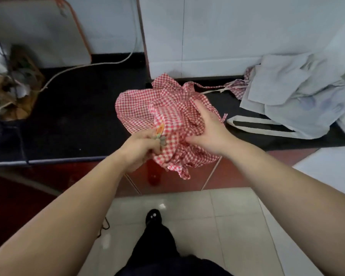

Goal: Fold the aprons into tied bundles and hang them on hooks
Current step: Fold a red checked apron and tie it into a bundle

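Left hand [141, 148] is pinching the apron [167, 114] edge; right hand [205, 128], just beside, is gripping bunched cloth. Gathering seems underway; next, probably finding the ties.

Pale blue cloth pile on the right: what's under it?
From under the pale blue cloth pile, a second red gingham cloth pokes out at its left edge and a white fabric piece with a black stripe in front. How far either reaches beneath is hidden.
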Available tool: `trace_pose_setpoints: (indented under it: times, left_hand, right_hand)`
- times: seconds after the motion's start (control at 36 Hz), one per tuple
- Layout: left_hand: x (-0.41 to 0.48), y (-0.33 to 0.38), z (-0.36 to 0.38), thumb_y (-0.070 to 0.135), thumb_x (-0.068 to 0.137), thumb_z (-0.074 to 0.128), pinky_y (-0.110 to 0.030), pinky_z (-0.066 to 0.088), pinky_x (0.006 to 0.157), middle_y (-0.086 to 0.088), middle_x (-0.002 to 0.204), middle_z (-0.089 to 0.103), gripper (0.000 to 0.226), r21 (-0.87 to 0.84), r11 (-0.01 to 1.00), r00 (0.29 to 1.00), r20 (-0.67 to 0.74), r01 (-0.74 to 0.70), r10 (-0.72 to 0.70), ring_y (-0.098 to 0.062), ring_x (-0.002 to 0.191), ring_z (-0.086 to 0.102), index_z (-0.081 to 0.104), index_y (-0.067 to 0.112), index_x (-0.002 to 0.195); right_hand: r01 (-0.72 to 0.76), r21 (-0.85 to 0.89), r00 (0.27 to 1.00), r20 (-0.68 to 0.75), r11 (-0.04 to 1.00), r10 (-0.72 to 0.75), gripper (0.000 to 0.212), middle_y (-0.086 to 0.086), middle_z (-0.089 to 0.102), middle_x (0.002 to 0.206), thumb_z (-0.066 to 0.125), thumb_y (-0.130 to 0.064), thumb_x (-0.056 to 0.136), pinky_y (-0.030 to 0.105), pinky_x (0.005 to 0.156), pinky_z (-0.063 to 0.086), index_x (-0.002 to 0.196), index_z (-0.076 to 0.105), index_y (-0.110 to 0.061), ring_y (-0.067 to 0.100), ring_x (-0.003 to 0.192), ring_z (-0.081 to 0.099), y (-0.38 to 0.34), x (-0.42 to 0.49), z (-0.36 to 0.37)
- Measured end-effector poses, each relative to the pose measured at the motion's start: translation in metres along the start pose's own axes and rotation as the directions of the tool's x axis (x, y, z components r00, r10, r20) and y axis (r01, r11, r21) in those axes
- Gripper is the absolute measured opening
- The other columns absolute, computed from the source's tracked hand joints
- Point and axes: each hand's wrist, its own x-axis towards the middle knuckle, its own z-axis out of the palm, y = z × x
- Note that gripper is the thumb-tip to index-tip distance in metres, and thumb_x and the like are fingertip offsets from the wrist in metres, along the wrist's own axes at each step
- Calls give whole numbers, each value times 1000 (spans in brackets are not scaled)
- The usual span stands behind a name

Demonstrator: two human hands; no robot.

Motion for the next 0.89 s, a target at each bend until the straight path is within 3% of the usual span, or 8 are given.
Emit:
trace_pose_setpoints:
  times: [0.11,0.19,0.25,0.33,0.44,0.56,0.69,0.89]
  left_hand:
    - [-37,2,1,-7,42,40,-16,24,40,1,43,39,17,-1,991,984,123,131,-130,-8,38,35,42,10,42]
    - [-47,3,-1,-1,37,52,-24,28,49,-6,55,46,18,38,990,979,147,137,-141,-14,50,42,49,6,54]
    - [-48,4,-4,-1,50,64,-26,36,56,-4,62,53,15,21,997,996,44,78,-79,-15,59,48,58,11,55]
    - [-49,2,-17,-4,85,58,-30,47,70,-1,68,61,23,21,999,965,-257,-46,50,-15,70,57,59,12,68]
    - [-64,1,-36,24,87,67,-39,47,88,2,87,63,14,77,995,961,-264,-61,79,-16,87,65,55,17,86]
    - [-81,3,-46,60,55,83,-28,45,93,21,117,49,95,443,894,994,-43,-71,100,-2,108,53,41,32,135]
    - [-85,-3,-69,11,85,60,-24,43,75,4,102,64,34,766,633,951,-101,-113,291,-17,96,59,62,17,118]
    - [-88,-15,-110,17,101,39,-30,42,64,-2,87,58,16,846,528,958,-85,-76,275,-25,81,57,53,12,97]
  right_hand:
    - [114,-183,988,120,976,-93,99,6,-10,159,67,-5,81,22,110,4,151,5,-37,22,146,-6,-23,-8,10]
    - [258,-332,960,195,907,-202,54,6,31,151,57,-7,86,28,111,17,135,52,-31,23,138,25,-36,-14,18]
    - [249,-282,964,168,926,-208,23,1,60,106,54,-12,90,29,87,36,105,70,-20,17,101,51,-42,-18,23]
    - [128,-120,990,66,984,-121,28,-2,48,63,51,-13,90,32,59,30,62,50,-13,15,63,45,-49,-22,24]
    - [13,17,1000,-12,1000,-13,31,5,50,69,45,-16,95,33,64,32,64,47,-10,19,69,47,-61,-21,29]
    - [-58,14,997,47,998,57,35,0,46,61,46,-15,92,33,61,32,57,43,-15,17,63,45,-86,-24,52]
    - [-101,-49,987,117,994,106,33,0,40,56,53,-19,89,29,51,28,58,43,-13,16,56,40,-108,-28,70]
    - [-153,-266,987,6,952,161,21,19,66,86,54,-12,85,34,60,39,82,67,5,24,72,55,-105,-28,88]
